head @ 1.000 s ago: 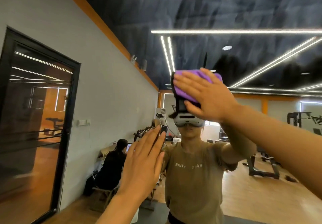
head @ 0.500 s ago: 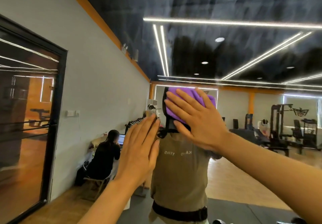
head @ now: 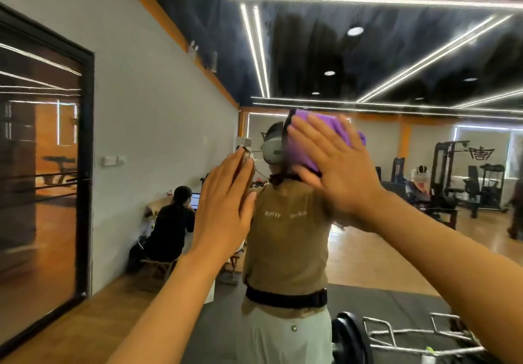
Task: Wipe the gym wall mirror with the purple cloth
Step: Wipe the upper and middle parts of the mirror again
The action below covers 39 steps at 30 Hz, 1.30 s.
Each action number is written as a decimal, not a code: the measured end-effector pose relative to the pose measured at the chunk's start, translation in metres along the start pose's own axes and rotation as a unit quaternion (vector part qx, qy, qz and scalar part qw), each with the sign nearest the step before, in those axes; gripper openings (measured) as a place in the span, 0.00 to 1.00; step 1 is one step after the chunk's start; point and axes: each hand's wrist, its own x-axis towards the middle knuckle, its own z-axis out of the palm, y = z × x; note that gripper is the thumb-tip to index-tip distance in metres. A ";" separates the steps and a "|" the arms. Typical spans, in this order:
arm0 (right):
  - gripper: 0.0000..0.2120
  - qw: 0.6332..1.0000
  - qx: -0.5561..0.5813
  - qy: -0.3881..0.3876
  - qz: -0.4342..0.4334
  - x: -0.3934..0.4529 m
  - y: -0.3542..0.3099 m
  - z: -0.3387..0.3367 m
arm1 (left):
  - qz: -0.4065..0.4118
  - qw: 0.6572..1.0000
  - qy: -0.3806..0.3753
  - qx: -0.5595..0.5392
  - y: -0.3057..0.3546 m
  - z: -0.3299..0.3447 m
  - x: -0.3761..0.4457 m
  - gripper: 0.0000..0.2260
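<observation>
- Head view: right hand (head: pixel 336 171) flat, fingers spread, pressing purple cloth (head: pixel 328 131) onto the mirror (head: pixel 368 250), upper centre.
- Left hand (head: pixel 223 208) flat on the glass beside it, fingers straight, holding nothing.
- Cloth bunched under the palm; its lower edge is blurred, probably folded.
- Reflection: seated person (head: pixel 172 222) at a desk (head: pixel 158 205), gym machines (head: pixel 464 176).

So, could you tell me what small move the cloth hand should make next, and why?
Probably slide the right hand sideways across the mirror: it presses the purple cloth flat on the glass, while the left hand rests beside it, and much glass lies unwiped around it.
</observation>
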 end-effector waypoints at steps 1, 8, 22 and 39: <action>0.29 0.998 0.010 0.020 0.059 0.014 0.009 -0.004 | -0.008 1.000 0.008 -0.007 0.001 0.000 -0.001 0.26; 0.26 0.986 0.010 0.062 0.156 0.003 -0.027 0.012 | -0.023 1.000 0.004 -0.019 0.002 0.005 -0.014 0.26; 0.28 0.988 -0.003 -0.084 -0.127 -0.101 -0.071 0.026 | -0.046 0.999 -0.013 0.001 0.010 0.017 -0.025 0.29; 0.28 0.999 0.025 -0.013 0.040 -0.132 -0.048 0.010 | -0.051 0.998 -0.014 -0.022 0.061 0.047 -0.029 0.29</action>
